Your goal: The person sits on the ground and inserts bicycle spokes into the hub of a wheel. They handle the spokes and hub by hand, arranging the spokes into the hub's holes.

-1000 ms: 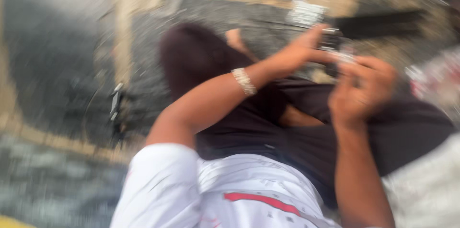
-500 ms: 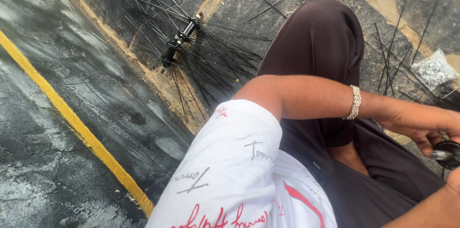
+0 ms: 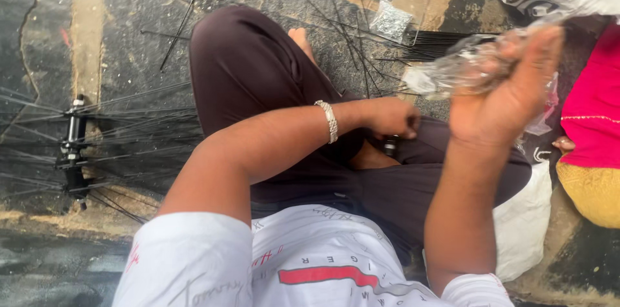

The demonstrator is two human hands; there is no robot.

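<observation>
Plastic bag (image 3: 475, 65), clear and crumpled, is being held up in the closed fingers of the right hand (image 3: 510, 97), while a small dark part (image 3: 389, 145) over the lap is being pinched by the left hand (image 3: 387, 118), near loose spokes (image 3: 361, 55).

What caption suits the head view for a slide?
Seated cross-legged on the floor, the right hand lifts a clear plastic bag while the left hand rests at a small black part in the lap.
</observation>
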